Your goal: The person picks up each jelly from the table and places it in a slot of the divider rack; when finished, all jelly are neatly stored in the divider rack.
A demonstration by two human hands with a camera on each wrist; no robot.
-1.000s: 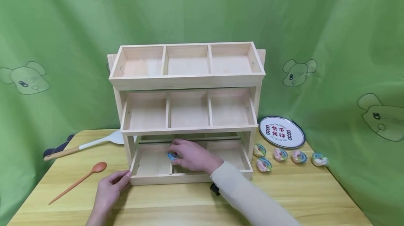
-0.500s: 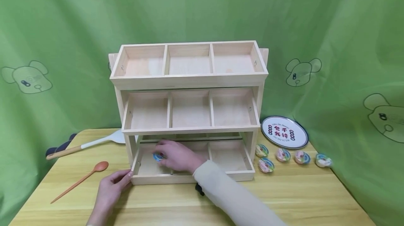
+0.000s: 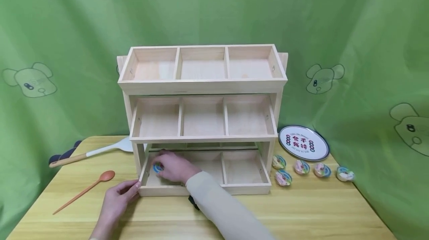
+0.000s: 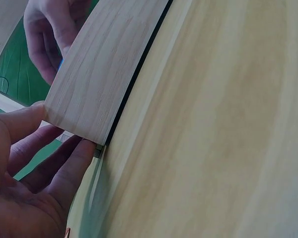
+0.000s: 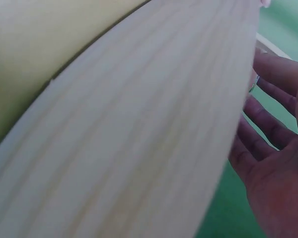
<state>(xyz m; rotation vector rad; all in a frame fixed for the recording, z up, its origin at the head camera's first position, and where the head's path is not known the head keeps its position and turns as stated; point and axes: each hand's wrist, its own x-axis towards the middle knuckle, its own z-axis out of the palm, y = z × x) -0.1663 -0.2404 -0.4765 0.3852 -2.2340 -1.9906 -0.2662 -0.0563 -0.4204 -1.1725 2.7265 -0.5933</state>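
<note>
In the head view, a three-tier wooden rack (image 3: 201, 87) stands on the table. My right hand (image 3: 174, 166) reaches into the left compartment of its bottom tray (image 3: 234, 189), pinching a small jelly cup (image 3: 157, 168) with a blue printed lid. The right wrist view shows that hand (image 5: 273, 129) behind the tray's front board (image 5: 139, 129), with most of the cup hidden. My left hand (image 3: 115, 200) holds the tray's front left corner. Up close in the left wrist view, its thumb and fingers (image 4: 72, 171) grip the end of the board (image 4: 102, 74).
Right of the rack lie several more jelly cups (image 3: 283, 177) in front of a white plate (image 3: 303, 143) with a dark rim. On the left are an orange spoon (image 3: 83, 192) and a white spatula (image 3: 100, 152) with a wooden handle. A green curtain (image 3: 207, 9) hangs behind.
My right hand has carried the jelly cup left, from near the middle divider into the bottom tray's left compartment. The left hand has stayed at the corner.
</note>
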